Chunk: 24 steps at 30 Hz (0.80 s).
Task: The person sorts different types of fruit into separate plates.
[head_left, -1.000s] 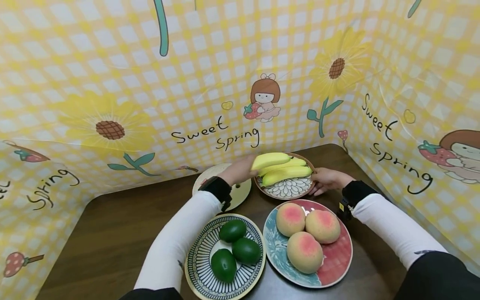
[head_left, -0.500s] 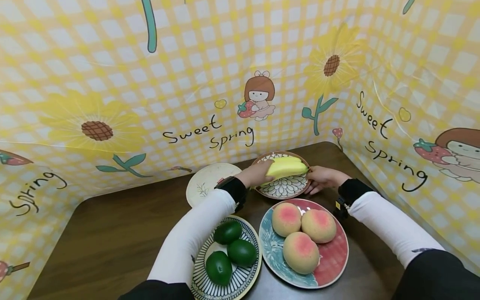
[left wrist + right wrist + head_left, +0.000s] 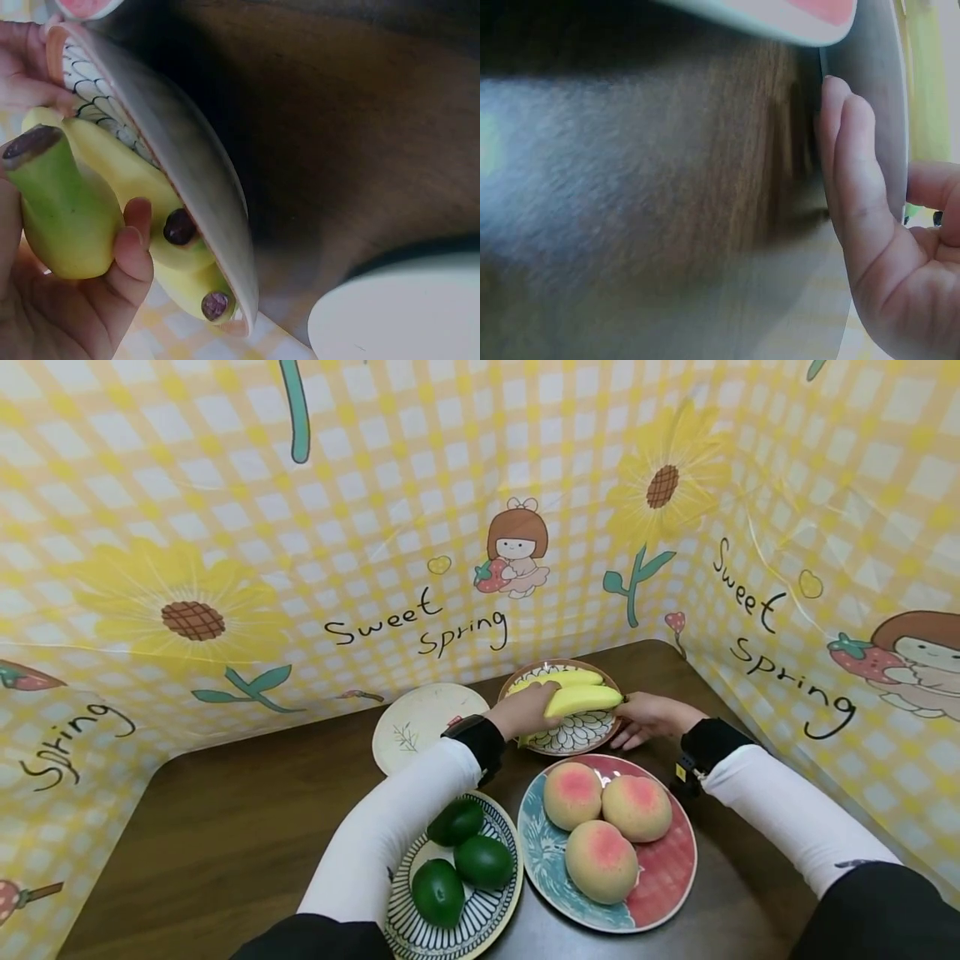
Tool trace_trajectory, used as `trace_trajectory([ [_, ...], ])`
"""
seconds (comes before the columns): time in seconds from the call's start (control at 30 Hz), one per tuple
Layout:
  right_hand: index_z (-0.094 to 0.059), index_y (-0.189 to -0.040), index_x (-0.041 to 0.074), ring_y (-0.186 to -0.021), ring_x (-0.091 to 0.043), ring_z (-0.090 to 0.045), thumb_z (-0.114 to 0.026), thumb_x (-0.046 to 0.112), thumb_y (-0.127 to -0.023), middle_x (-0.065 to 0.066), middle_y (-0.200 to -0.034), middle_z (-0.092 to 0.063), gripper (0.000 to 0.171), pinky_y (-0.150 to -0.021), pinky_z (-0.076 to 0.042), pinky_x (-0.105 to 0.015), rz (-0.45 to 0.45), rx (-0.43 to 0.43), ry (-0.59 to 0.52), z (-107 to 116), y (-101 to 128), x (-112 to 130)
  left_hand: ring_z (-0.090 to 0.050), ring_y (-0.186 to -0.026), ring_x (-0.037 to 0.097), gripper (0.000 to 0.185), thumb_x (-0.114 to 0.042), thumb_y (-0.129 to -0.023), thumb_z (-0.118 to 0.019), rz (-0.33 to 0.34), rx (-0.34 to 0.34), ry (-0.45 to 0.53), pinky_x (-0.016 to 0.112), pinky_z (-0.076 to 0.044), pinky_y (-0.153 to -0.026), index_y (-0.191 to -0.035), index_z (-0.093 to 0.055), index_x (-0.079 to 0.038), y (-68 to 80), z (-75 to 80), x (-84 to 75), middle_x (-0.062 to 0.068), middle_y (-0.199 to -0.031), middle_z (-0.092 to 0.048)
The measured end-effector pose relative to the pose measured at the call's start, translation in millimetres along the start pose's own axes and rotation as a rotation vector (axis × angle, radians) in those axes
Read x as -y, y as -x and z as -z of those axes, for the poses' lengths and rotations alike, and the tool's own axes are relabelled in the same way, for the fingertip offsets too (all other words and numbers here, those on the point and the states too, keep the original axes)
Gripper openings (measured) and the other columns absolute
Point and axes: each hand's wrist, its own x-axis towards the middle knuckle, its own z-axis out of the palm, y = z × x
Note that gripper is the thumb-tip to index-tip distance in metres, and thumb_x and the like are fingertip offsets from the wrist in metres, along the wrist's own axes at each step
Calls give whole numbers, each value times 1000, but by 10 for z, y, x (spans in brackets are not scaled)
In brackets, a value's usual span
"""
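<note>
1. Here, at far left on the dark wooden desk (image 3: 225,827), a plain cream plate with a small sprig motif (image 3: 423,720) sits just beside the person's left forearm.
2. The left hand (image 3: 525,710) grips a yellow banana with a green stem end (image 3: 581,700); the fingers (image 3: 135,247) curl round its stem end, and its long axis runs left to right above the brown-rimmed petal-patterned plate (image 3: 573,739).
3. More yellow bananas (image 3: 562,678) lie on that plate, just behind the held one; the wrist view shows two dark-tipped ends (image 3: 180,226) against the rim.
4. The right hand (image 3: 648,720) rests at the plate's right edge, fingers (image 3: 847,165) straight against its rim, holding nothing else.
5. Nearer the person, three green avocados sit on a striped plate (image 3: 502,902) and three pink-blushed peaches on a teal-and-red plate (image 3: 667,893).
</note>
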Motion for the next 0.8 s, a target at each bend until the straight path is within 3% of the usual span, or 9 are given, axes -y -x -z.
trace_trajectory([
  [0.17, -33, -139, -15, -82, -10, -73, -29, 14, -110, -12, -108, -67, 41, -72, -61, -24, 0, 37, -1, 9, 69, -5, -62, -123, 26, 65, -36, -101, -63, 5, -19, -46, 39, -51, -104, -155, -39, -9, -16, -43, -37, 17, -141, -58],
  [0.43, -15, -149, -12, -81, -9, -74, -35, 12, -109, -11, -107, -68, 51, -70, -61, -23, 27, 88, 6, -12, 144, 28, -62, -117, 27, 59, -40, -101, -62, 29, -49, -112, 42, -55, -95, -152, -45, -14, 22, -84, -53, 18, -139, -56],
  [0.8, -9, -155, -10, -80, -7, -74, -41, 11, -109, -10, -109, -70, 59, -70, -61, -23, 25, 60, -3, 14, 154, -25, -54, -112, 25, 53, -35, -98, -68, -39, -92, -148, 38, -52, -92, -144, -58, -9, 10, -92, -63, 16, -129, -58],
])
